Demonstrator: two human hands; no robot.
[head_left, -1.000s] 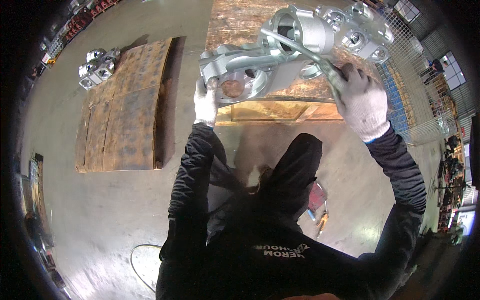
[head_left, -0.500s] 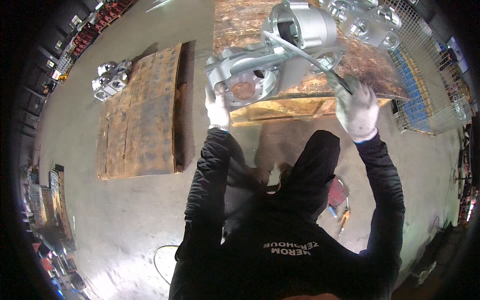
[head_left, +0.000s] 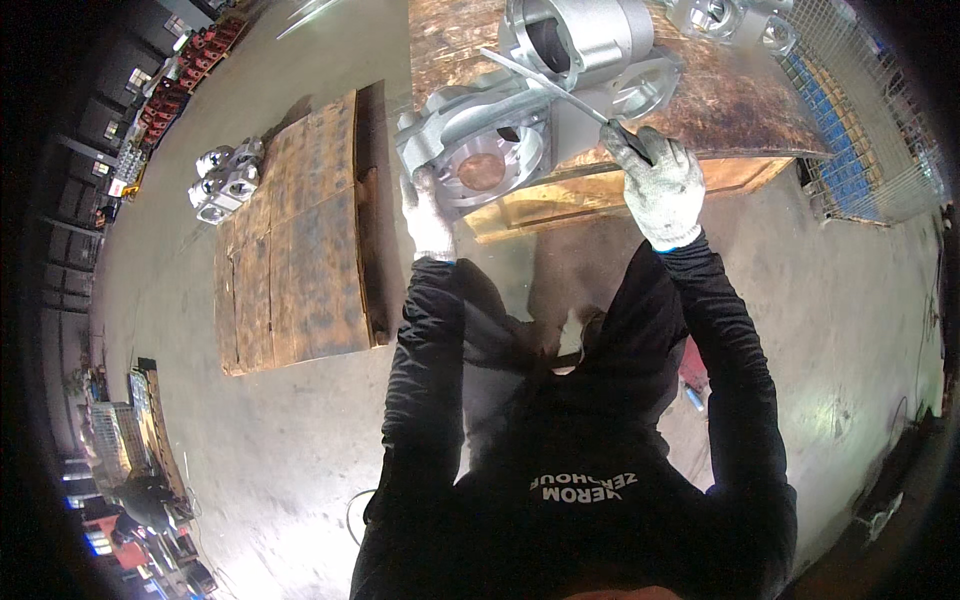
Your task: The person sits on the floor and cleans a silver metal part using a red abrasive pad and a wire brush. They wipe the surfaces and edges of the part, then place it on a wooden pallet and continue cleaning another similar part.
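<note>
Both of our white knit-gloved hands were up on the big silver-grey cast-metal housing (head_left: 545, 110), the lumpy one with round bores and a copper-coloured disc showing in the nearest opening. Our left hand (head_left: 428, 215) was pressed against the lower left flange of the casting, fingers wrapped at its edge, while our right hand (head_left: 660, 185) was closed around the dark handle of a long flat steel file (head_left: 560, 85) that lay slanted across the top of the casting. The hands were well apart, one on each side of the part. That casting sat at the near edge of a rusty brown wooden pallet platform (head_left: 740, 100), with part of it looking like it overhung the edge toward us, though we couldn't tell how much. That's what bugged us: if we'd leaned into the file too hard, the part could've rocked or slid off the edge, and only the left hand was bracing it. The file could also have skated off the smooth metal and run our right knuckles into a sharp flange. More silver castings (head_left: 225, 180) sat on a second wooden pallet (head_left: 290, 260) to our left, and a wire mesh cage (head_left: 860, 130) stood to the right on the grey concrete floor (head_left: 280, 460), so footing was tight if anything dropped.
</note>
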